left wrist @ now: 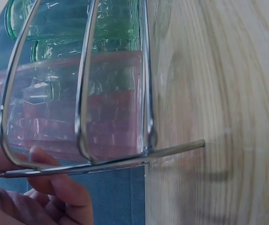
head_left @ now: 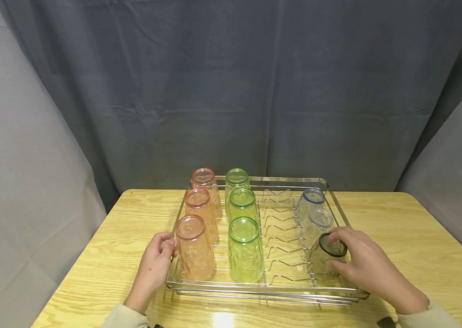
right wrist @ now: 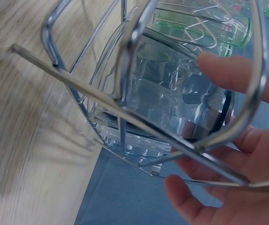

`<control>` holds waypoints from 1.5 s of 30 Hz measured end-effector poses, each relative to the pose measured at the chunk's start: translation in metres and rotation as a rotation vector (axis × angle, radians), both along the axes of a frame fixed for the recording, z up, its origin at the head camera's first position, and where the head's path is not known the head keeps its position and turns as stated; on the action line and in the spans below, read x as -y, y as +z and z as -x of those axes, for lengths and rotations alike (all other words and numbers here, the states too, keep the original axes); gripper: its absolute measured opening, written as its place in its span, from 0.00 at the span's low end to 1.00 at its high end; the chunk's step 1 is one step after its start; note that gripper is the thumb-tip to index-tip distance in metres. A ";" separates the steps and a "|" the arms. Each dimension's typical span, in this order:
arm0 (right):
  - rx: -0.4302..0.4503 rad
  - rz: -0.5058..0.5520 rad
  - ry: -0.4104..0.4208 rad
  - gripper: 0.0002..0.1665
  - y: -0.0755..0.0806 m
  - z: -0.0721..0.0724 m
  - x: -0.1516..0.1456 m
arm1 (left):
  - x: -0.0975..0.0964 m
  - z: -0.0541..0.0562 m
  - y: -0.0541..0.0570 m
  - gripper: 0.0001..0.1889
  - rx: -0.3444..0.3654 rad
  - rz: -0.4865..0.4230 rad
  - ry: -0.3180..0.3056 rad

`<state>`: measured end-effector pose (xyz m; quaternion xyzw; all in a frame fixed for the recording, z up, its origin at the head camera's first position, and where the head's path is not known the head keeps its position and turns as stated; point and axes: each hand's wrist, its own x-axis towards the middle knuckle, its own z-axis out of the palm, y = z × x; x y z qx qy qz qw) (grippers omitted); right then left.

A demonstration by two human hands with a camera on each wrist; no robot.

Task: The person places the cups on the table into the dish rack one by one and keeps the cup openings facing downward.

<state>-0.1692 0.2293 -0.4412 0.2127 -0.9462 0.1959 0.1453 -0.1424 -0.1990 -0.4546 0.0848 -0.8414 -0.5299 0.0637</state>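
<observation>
A wire drying rack (head_left: 231,286) holds upside-down drinking glasses. At the front right corner my right hand (head_left: 368,264) grips a dark-rimmed glass (head_left: 322,263), thumb and fingers round its upper part; in the right wrist view that glass (right wrist: 165,86) stands behind the rack's wires. My left hand (head_left: 154,263) holds the rack's left rim beside the front orange glass (head_left: 195,257). The left wrist view shows its fingers (left wrist: 73,194) bent round the wire. Behind the dark-rimmed glass stand a clear glass (head_left: 317,225) and a blue-rimmed glass (head_left: 310,202).
Three orange glasses fill the left column, and three green glasses (head_left: 246,255) the one beside it. Zigzag wire holders (head_left: 281,250) lie between the green glasses and the right column. The rack rests on a wooden table (head_left: 108,255), with a grey curtain (head_left: 214,91) behind.
</observation>
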 end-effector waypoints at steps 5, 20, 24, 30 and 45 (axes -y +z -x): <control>0.060 0.029 -0.003 0.24 0.001 0.003 0.004 | 0.002 -0.001 0.004 0.16 0.009 0.007 0.005; 0.032 0.073 -0.017 0.17 -0.007 0.002 0.005 | 0.002 0.000 0.001 0.15 0.009 -0.014 0.007; 0.036 0.068 -0.023 0.15 -0.006 0.002 0.005 | 0.002 0.000 0.000 0.16 0.003 -0.020 0.011; 0.052 0.083 -0.023 0.12 -0.003 0.001 0.004 | 0.002 -0.002 0.002 0.17 0.005 -0.022 0.024; -0.078 0.171 0.026 0.17 0.009 -0.006 0.000 | 0.010 -0.007 0.041 0.26 -0.050 0.385 -0.004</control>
